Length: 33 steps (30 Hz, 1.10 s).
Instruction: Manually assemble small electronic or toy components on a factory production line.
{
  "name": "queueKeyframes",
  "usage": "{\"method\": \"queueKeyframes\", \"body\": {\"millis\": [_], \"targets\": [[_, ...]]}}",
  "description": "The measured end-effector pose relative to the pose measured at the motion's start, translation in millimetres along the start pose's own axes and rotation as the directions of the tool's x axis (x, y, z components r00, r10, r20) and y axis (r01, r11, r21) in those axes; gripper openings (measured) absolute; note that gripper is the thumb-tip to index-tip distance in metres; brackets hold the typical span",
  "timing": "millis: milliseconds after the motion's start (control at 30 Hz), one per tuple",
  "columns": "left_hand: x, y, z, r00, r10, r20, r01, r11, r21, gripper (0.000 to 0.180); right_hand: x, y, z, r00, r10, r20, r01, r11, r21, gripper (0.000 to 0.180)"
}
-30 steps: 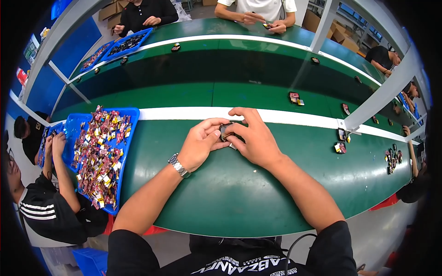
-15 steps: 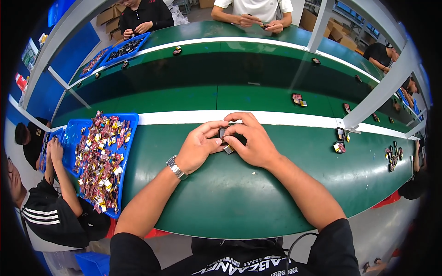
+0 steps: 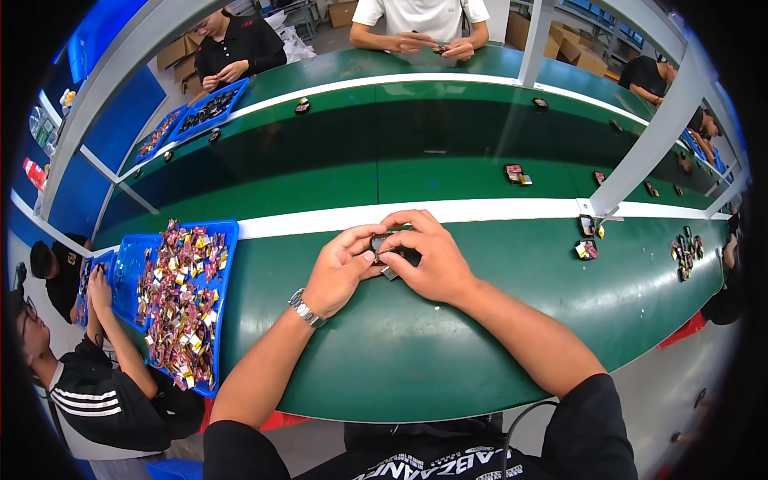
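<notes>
Green desk surface curves across the view, seen from above, and over it a person's two bare hands meet near the middle, just short of a long white rail. Between them is a small dark case, held up off the surface as far as can be judged. The left hand is narrow, thumb and fingers pinching the case from its left side; the right hand is also narrow, its fingers curled over the other side with the thumb pressing inward. A flat silver-grey piece shows just below the fingertips; whether it is joined to the case is hidden. The step in hand looks like fitting or seating small parts in the case. The next move seems to call for a steady left grip while the right thumb works precisely, minding the loose-looking silver piece. To the left, a blue tray carries a heap of red, white and yellow parts. To the right, near a grey post, lies a dark case with a reddish inside, and farther right sits a loose cluster of small parts.
</notes>
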State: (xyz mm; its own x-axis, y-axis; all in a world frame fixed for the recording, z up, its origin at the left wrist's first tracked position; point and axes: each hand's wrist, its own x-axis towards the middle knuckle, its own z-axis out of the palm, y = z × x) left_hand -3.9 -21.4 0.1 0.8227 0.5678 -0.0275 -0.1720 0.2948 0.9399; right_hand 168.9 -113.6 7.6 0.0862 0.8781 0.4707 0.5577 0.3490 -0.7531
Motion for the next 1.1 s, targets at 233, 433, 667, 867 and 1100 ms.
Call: {"method": "queueKeyframes", "body": {"millis": [233, 433, 667, 867, 1100], "targets": [[-1.9, 0.2, 3.2, 0.999, -0.022, -0.049, 0.024, 0.999, 0.039, 0.037, -1.5, -3.1, -1.0, 1.0, 0.018, 0.002, -0.018, 0.999, 0.051, 0.008], [-2.0, 0.0, 5.7, 0.994, -0.02, -0.106, 0.03, 0.995, 0.093, 0.036, -0.8, 1.1, 1.3, 0.999, -0.009, -0.035, 0.01, 1.0, 0.017, 0.01], [-1.9, -2.0, -0.2, 0.999, -0.01, -0.039, 0.011, 1.0, 0.01, 0.036, -3.7, 0.6, 6.8, 0.999, 0.023, -0.049, -0.02, 0.999, 0.048, 0.009], [-1.7, -1.2, -0.5, 1.0, -0.011, -0.017, 0.011, 0.999, -0.041, 0.034, -2.0, 2.2, 1.7, 1.0, -0.013, -0.021, 0.013, 1.0, -0.02, 0.011], [-1.0, -2.4, -1.8, 0.999, -0.014, -0.047, 0.013, 0.999, -0.029, 0.033, -4.5, -2.3, 6.0, 0.997, -0.017, -0.07, 0.014, 0.999, -0.045, 0.012]]}}
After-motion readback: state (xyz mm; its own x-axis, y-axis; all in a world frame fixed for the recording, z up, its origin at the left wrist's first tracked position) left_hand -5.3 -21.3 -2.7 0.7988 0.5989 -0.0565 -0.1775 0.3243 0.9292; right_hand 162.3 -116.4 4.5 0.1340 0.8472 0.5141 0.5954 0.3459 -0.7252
